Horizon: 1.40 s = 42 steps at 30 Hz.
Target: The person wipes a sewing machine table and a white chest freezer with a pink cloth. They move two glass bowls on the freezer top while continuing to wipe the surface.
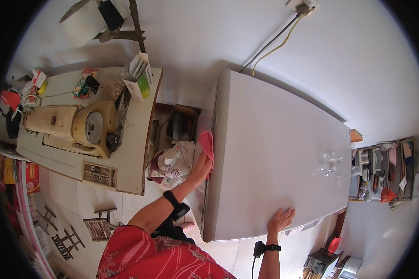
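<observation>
A large pale chest freezer (276,146) stands before me, its lid down. My left hand (205,164) holds a pink cloth (206,143) against the freezer's left side, just below the lid's edge. Flat on the lid near the front edge lies my right hand (281,219), with nothing in it. Clear glassware (330,164) sits towards the right end of the lid. Beside my left hand, a white plastic bag (176,160) with purple printing fills part of the gap between freezer and sewing table.
A sewing machine (70,122) is on the table (132,174) at left, with an opened carton (138,78) near its back corner. Wooden stools (99,226) stand on the tiled floor. Power cords (276,38) run from a wall socket behind the freezer. Loaded shelves (382,172) are at right.
</observation>
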{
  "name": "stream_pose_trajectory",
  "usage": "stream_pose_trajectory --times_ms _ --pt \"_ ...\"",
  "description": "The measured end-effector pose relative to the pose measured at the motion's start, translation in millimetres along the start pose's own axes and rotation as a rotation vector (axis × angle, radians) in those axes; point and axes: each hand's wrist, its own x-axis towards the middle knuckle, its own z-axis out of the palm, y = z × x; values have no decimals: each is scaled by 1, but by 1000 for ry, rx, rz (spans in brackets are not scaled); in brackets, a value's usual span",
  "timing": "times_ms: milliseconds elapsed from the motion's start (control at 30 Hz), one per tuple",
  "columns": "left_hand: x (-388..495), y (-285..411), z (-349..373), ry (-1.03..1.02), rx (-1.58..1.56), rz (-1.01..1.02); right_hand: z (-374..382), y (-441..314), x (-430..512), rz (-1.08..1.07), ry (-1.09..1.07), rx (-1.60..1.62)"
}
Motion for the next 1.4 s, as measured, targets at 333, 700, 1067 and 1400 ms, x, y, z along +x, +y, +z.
stream_pose_trajectory --times_ms 333,700,1067,1400 --pt "-151 5 0 -366 634 265 0 5 -4 -13 58 29" --pt "-46 24 29 -206 1027 631 -9 1 -5 0 58 81" --pt "156 36 15 -24 1205 706 -6 1 -1 7 31 57" --pt "329 53 -12 -90 1699 529 -3 6 4 -70 65 43"
